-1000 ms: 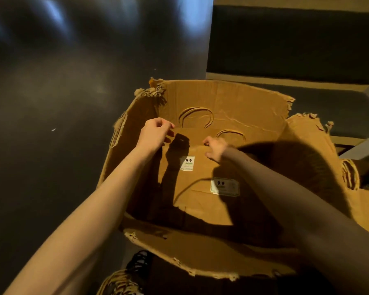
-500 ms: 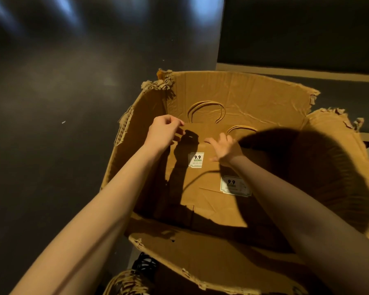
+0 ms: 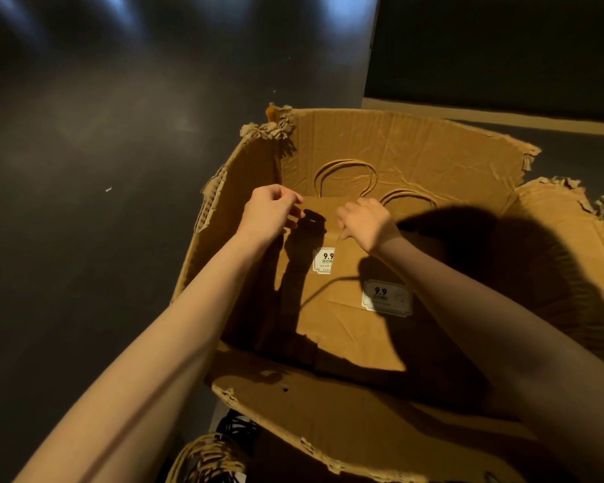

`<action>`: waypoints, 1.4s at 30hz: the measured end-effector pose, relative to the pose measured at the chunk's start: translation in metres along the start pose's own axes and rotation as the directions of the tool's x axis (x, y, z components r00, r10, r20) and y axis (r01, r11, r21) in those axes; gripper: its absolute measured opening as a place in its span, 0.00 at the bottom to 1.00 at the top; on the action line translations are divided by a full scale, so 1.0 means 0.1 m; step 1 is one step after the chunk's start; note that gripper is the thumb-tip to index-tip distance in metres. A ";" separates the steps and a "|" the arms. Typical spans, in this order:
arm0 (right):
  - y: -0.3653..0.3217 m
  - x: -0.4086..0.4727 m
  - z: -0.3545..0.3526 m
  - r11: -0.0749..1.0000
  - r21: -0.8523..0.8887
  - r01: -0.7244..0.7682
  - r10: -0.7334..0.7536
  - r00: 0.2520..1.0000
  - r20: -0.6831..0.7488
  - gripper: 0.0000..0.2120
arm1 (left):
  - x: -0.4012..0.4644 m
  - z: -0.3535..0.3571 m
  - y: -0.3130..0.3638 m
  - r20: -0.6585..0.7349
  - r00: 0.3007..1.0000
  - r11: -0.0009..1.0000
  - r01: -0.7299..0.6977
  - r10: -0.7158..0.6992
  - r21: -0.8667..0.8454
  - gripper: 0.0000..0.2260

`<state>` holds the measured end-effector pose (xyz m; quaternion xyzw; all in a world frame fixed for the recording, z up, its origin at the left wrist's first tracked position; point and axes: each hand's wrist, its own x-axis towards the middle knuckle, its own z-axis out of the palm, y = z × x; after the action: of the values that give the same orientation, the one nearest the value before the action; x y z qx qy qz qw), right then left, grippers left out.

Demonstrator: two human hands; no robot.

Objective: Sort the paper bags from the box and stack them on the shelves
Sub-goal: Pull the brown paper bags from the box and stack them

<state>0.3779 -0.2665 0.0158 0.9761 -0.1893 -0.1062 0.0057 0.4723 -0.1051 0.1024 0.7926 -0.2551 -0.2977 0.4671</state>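
A torn brown cardboard box [image 3: 412, 141] stands open below me. Flat brown paper bags [image 3: 342, 308] with "9.9" price stickers lie inside, their twisted handles [image 3: 346, 172] resting against the far wall. My left hand [image 3: 269, 212] is at the top left edge of the bags and pinches that edge between thumb and curled fingers. My right hand [image 3: 367, 221] lies on the top edge of the front bag, fingers bent over it. Both forearms reach down into the box and cast heavy shadows on the bags.
Dark glossy floor [image 3: 84, 203] spreads to the left. A dark shelf unit with a light wooden edge [image 3: 502, 116] stands behind the box at the right. A woven object and a shoe [image 3: 217, 451] show at the bottom, by the box's torn near flap [image 3: 328, 413].
My right hand has slid left and up along the bags' top edge toward my left hand. The view has tilted slightly; my left hand keeps its place at the bags' corner.
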 end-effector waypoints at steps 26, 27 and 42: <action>0.06 -0.08 -0.30 0.991 0.063 -0.120 0.116 0.991 0.061 0.05 | 0.02 0.02 -0.06 -0.033 0.998 0.998 -0.047 0.048 0.035 0.12; 0.07 -0.16 -0.37 0.989 0.095 -0.111 0.108 0.993 0.037 0.05 | 0.01 0.03 -0.06 -0.033 0.998 0.998 -0.046 0.048 0.049 0.11; 0.22 -1.50 -1.52 0.931 0.360 -0.066 0.241 0.851 -0.467 0.05 | -0.58 0.07 0.24 0.270 0.962 0.979 0.008 0.048 -0.206 0.13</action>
<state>0.2658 -0.2359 0.1958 0.9379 -0.2749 0.1863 -0.1003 0.4241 -0.0800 0.1348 0.6889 -0.2930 -0.4241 0.5096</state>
